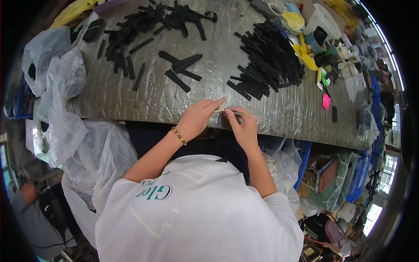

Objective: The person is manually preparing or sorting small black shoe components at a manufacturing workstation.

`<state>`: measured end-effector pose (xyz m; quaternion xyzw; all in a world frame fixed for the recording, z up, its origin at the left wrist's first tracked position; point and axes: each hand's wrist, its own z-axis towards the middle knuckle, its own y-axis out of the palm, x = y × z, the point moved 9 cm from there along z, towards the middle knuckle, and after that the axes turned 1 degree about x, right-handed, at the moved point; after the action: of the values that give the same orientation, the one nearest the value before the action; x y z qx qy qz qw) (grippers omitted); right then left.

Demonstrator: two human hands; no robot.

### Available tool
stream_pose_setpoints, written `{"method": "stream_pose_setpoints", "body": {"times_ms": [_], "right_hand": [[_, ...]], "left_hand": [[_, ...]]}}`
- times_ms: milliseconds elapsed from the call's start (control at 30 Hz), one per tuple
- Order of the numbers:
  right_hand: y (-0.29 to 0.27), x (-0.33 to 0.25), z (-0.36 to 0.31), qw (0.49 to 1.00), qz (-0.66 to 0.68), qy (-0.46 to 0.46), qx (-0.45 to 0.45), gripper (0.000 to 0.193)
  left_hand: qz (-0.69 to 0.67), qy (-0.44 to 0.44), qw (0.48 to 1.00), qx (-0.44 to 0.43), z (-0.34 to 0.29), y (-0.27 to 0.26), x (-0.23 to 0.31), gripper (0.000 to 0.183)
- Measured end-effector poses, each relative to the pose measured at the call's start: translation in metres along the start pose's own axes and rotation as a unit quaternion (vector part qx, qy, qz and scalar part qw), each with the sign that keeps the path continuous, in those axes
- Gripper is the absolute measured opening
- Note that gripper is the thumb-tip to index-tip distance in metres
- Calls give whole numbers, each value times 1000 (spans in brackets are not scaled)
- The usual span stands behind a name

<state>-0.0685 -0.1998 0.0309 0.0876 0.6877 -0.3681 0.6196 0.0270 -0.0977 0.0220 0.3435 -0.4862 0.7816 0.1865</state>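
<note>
At the near edge of the table my two hands meet almost tip to tip. My right hand (243,129) is closed in a pinch around a thin, pen-like stick (245,115), which points toward the left hand. My left hand (195,117), with a beaded bracelet at the wrist, has its index finger stretched out and its other fingers closed. A small pale piece (219,109) shows between the hands, by the left fingertips; its kind is too small to tell. Just beyond lie a few loose black strips (178,81).
A big pile of black strips (273,59) lies at the right, another heap (126,37) at the far left. Containers, including a white tub (323,22), crowd the far right. A pink tag (326,101) lies nearby. Plastic bags (65,78) line the left edge.
</note>
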Motion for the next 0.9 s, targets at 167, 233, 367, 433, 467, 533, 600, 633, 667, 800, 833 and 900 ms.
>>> {"method": "stream_pose_setpoints", "body": {"times_ms": [167,233,367,433,467,533,600,633,667,800,833,900], "right_hand": [[13,6,4,1000,-5,-12,-13,15],[16,5,5,1000,-13,-21,-17,15],[16,0,6,998,-36,-42,-6,13],[14,-1,7,997,-55,-44,-9,12],[13,-8,6,992,-91,-81,-30,12],[7,-14,6,984,-125,-120,-49,12],[2,-15,6,985,-100,-127,-63,17],[-2,-15,7,985,-99,-129,-59,17],[1,-12,8,980,-132,-125,-81,20],[5,-7,11,962,-183,-171,-110,23],[3,-6,14,963,-182,-171,-105,23],[1,-10,16,958,-185,-198,-96,25]], "left_hand": [[-16,-7,1000,6,1,-2,-2,59],[-17,-2,1000,7,1,-1,-2,57],[-21,4,1000,12,2,-3,-1,56],[-21,-3,1000,14,2,-5,-2,54],[-19,0,1000,16,2,-5,-2,54],[-29,-5,999,13,2,-4,-3,53],[-23,-8,1000,10,3,-6,-1,53],[-20,-13,1000,9,3,-7,1,53],[-18,-9,1000,8,3,-7,0,53],[-41,-3,999,35,0,-8,-1,46],[-40,11,997,65,1,-14,3,43],[-35,21,995,94,-3,-26,8,36]]}}
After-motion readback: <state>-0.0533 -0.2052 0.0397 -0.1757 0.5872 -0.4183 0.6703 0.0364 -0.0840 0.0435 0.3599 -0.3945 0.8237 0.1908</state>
